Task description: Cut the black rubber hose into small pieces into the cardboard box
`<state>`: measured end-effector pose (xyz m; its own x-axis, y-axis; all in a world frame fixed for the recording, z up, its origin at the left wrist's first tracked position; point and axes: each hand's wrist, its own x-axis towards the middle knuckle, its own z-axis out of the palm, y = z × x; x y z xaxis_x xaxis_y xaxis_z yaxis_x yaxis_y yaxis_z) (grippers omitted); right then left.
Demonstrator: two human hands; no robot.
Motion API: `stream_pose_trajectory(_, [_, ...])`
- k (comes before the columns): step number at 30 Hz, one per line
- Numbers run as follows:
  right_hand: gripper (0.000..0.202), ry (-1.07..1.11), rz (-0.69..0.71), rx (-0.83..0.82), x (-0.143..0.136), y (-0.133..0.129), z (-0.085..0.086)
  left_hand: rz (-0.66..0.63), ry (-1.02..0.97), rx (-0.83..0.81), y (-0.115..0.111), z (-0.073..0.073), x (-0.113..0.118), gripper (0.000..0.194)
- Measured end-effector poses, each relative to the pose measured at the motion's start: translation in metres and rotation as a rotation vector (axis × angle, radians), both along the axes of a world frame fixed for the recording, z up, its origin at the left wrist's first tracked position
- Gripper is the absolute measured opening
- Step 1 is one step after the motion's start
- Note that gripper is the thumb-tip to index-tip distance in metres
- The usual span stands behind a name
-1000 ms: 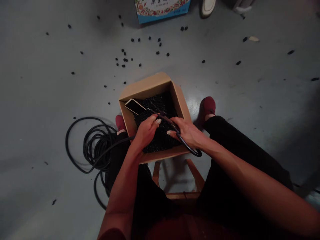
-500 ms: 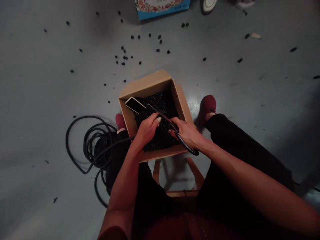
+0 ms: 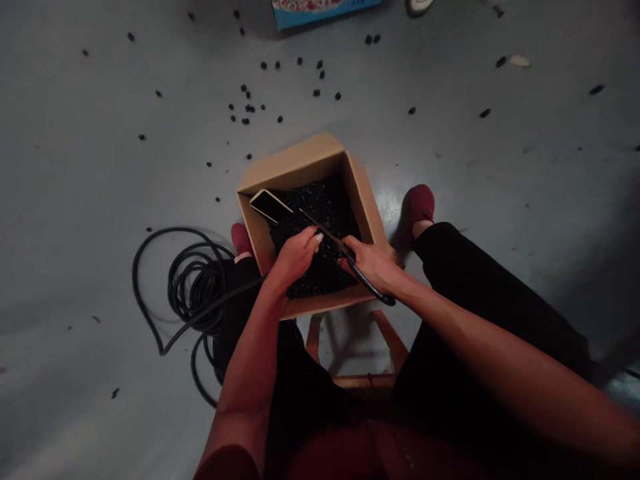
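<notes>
My left hand [image 3: 299,253] is closed around the end of a black hose [image 3: 240,288], which runs back past my wrist to a loose coil on the floor at left. In my right hand [image 3: 374,268] are scissors [image 3: 367,285] with dark handles; the thin blades point up and left, close by the left fingertips. Both hands are over a cardboard box [image 3: 370,203] between my legs. Small black cut pieces [image 3: 317,197] fill its bottom. A flat black panel with a pale rim, like a phone [image 3: 271,205], leans in its upper left corner.
Short black pieces [image 3: 247,109] lie scattered on the grey floor beyond the box. A blue printed carton [image 3: 327,15] and another person's shoe [image 3: 419,7] are at the top edge. My dark red shoes [image 3: 420,203] flank the box. A wooden stool frame [image 3: 365,381] shows beneath me.
The view has shifted slightly, so the floor and box sit a little higher. The scissor handles look closer together; both hands keep nearly the same place over the box.
</notes>
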<state>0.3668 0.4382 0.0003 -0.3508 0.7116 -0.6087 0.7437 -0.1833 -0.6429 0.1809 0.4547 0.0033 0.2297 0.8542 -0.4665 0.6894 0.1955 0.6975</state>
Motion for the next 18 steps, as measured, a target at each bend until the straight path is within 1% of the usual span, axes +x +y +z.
stream_pose_trajectory(5, [0.018,0.007,-0.028,-0.074,-0.001,-0.004,-0.009,-0.049,0.048,-0.018,0.001,-0.009,-0.001,0.023])
stream_pose_trajectory(9, [0.018,-0.020,-0.030,-0.107,-0.002,-0.007,-0.018,-0.149,0.136,-0.032,0.003,-0.018,0.000,0.026])
stream_pose_trajectory(14, [0.017,-0.049,0.013,-0.148,-0.004,-0.012,-0.030,-0.270,0.298,-0.106,0.002,-0.026,0.004,0.028])
stream_pose_trajectory(16, [0.014,-0.058,0.002,-0.151,-0.006,-0.014,-0.034,-0.279,0.349,-0.118,0.001,-0.028,0.006,0.028])
stream_pose_trajectory(18, [0.010,-0.052,-0.023,-0.154,-0.007,-0.016,-0.035,-0.261,0.367,-0.120,0.001,-0.029,0.008,0.026])
